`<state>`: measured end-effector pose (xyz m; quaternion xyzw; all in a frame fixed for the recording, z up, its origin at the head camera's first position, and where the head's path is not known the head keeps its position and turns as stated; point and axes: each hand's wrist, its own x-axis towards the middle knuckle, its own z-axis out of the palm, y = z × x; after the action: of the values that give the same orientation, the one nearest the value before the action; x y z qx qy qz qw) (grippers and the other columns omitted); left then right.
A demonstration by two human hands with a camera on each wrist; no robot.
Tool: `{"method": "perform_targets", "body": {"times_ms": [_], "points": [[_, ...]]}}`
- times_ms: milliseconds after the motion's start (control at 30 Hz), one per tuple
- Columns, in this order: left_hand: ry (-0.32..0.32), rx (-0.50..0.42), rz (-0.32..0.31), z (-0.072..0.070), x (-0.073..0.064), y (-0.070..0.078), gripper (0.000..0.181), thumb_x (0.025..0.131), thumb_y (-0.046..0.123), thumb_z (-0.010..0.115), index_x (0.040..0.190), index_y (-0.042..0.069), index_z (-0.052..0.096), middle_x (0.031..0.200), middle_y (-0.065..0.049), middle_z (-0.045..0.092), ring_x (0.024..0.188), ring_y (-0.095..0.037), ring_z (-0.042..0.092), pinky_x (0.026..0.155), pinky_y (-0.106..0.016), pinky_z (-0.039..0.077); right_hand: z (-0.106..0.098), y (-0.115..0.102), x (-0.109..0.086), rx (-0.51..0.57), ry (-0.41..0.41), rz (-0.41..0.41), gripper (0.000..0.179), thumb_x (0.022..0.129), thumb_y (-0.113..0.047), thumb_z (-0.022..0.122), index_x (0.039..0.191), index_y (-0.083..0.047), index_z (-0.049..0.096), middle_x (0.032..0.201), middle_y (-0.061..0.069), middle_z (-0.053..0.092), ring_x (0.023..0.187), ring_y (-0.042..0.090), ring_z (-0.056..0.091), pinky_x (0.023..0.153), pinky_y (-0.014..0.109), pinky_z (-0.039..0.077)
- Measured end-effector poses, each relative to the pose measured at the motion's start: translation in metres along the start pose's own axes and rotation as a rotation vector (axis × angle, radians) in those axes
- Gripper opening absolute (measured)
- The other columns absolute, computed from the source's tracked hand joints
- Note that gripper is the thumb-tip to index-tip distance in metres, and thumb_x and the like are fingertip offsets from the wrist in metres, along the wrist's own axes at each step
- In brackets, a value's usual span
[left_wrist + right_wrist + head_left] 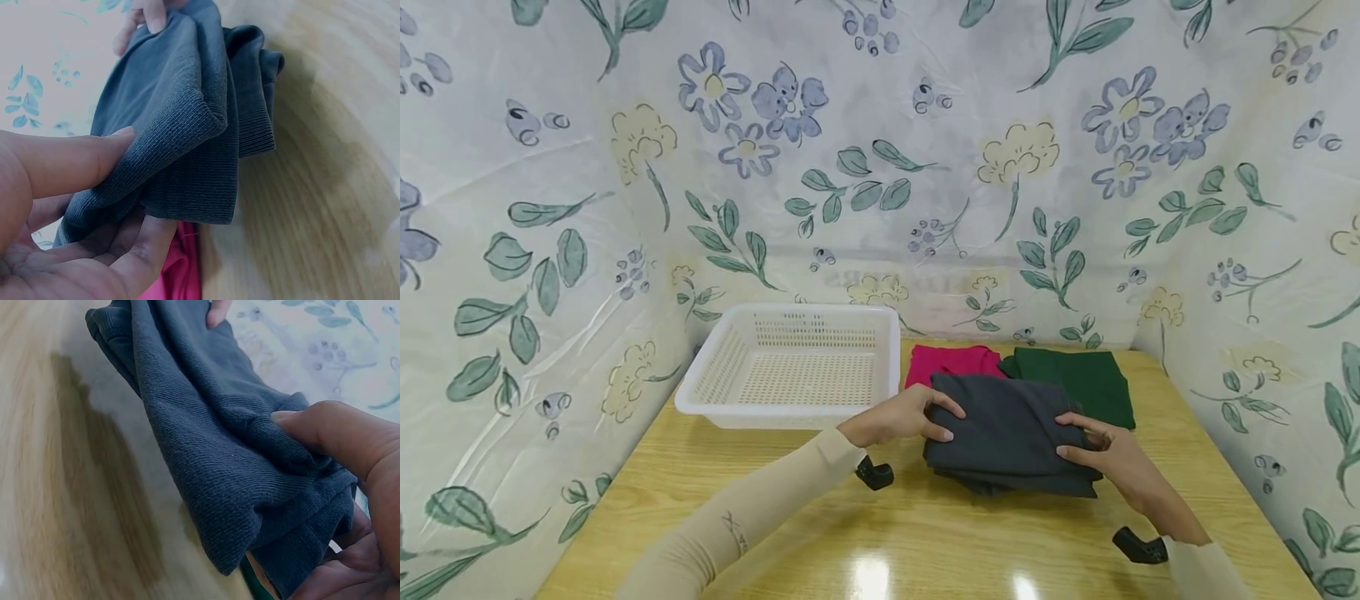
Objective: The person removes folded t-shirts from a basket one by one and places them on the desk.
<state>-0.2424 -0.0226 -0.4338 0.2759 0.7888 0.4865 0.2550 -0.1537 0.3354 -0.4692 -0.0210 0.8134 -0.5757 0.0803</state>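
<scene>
A dark grey folded garment (1007, 429) with ribbed edges is held between both hands over the wooden table. My left hand (906, 417) grips its left side, thumb on top and fingers beneath, as the left wrist view shows. At the opposite side my right hand (1108, 458) pinches the layers, its thumb (325, 428) lying on the upper fold. Ribbed bands (194, 190) hang at the garment's near edge in the left wrist view. Behind the grey garment lie a folded pink cloth (955, 360) and a folded dark green cloth (1086, 379), both partly covered by it from the head view.
A white perforated plastic basket (790, 417) stands at the back left of the wooden table (820, 533), with no clothes inside. Floral fabric (880, 208) hangs around the back and sides of the table.
</scene>
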Motion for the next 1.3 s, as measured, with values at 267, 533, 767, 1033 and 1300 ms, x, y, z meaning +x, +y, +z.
{"method": "perform_targets", "body": {"times_ms": [267, 533, 767, 1033, 1300], "points": [[0.015, -0.001, -0.045, 0.009, 0.005, -0.012, 0.031, 0.088, 0.004, 0.081, 0.117, 0.015, 0.078, 0.14, -0.008, 0.056, 0.131, -0.026, 0.045, 0.087, -0.033, 0.055, 0.002, 0.01, 0.001, -0.015, -0.001, 0.041, 0.064, 0.091, -0.027, 0.082, 0.147, -0.009, 0.057, 0.164, 0.026, 0.025, 0.145, 0.049, 0.034, 0.105, 0.057, 0.045], [0.013, 0.001, -0.06, 0.014, 0.009, -0.018, 0.03, 0.089, 0.004, 0.08, 0.116, 0.016, 0.078, 0.145, -0.01, 0.052, 0.135, -0.027, 0.042, 0.087, -0.032, 0.054, 0.003, 0.02, 0.007, -0.051, 0.004, 0.075, 0.064, 0.09, -0.03, 0.082, 0.146, -0.01, 0.059, 0.164, 0.025, 0.028, 0.145, 0.055, 0.029, 0.108, 0.065, 0.038], [0.023, 0.014, -0.095, 0.015, 0.01, -0.024, 0.031, 0.087, 0.004, 0.082, 0.115, 0.016, 0.079, 0.145, -0.012, 0.052, 0.135, -0.028, 0.042, 0.088, -0.034, 0.053, 0.006, 0.024, 0.009, -0.07, -0.002, 0.081, 0.064, 0.088, -0.032, 0.084, 0.144, -0.01, 0.061, 0.164, 0.026, 0.027, 0.144, 0.055, 0.03, 0.111, 0.064, 0.035], [-0.002, 0.028, -0.108, 0.016, 0.012, -0.029, 0.031, 0.087, 0.005, 0.083, 0.115, 0.016, 0.079, 0.146, -0.012, 0.051, 0.133, -0.027, 0.042, 0.082, -0.03, 0.054, 0.007, 0.026, 0.007, -0.081, -0.002, 0.083, 0.063, 0.088, -0.031, 0.084, 0.143, -0.011, 0.062, 0.162, 0.026, 0.03, 0.144, 0.05, 0.035, 0.111, 0.061, 0.038], [-0.027, 0.053, -0.115, 0.017, 0.016, -0.035, 0.031, 0.086, 0.006, 0.083, 0.115, 0.018, 0.079, 0.146, -0.012, 0.052, 0.135, -0.027, 0.043, 0.087, -0.032, 0.054, 0.009, 0.025, 0.002, -0.143, 0.011, 0.091, 0.059, 0.087, -0.033, 0.084, 0.139, -0.012, 0.066, 0.159, 0.027, 0.037, 0.144, 0.049, 0.035, 0.11, 0.061, 0.039]]}}
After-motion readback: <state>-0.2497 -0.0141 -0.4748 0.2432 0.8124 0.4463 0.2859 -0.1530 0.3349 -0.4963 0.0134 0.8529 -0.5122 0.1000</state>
